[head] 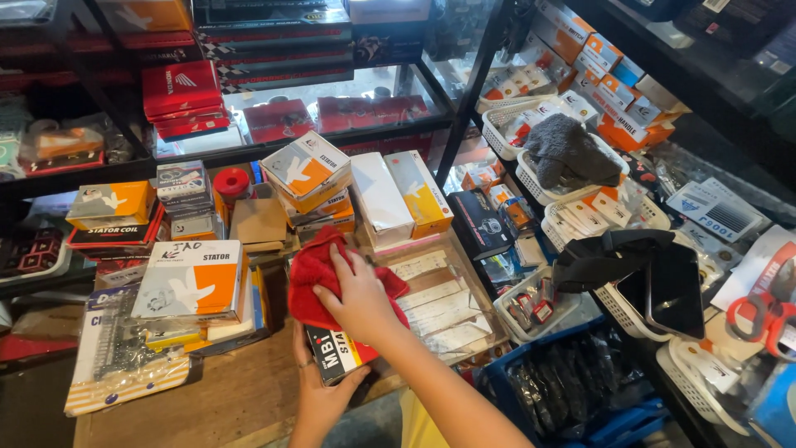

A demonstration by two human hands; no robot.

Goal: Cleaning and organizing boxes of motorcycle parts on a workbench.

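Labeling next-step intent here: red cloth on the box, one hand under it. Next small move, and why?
Probably a short wipe of the red cloth along the box toward its near end. The right hand presses the cloth flat on the box's far part, while the left hand grips the near end from below, steadying it. The near end is uncovered.

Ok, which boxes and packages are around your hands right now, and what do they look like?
Black and red box: held in left hand, under a red cloth pressed by right hand.
White and orange box: flat, left on the wooden table.
White and orange-yellow boxes: long, standing behind the cloth.
Red boxes: stacked on the back shelf.
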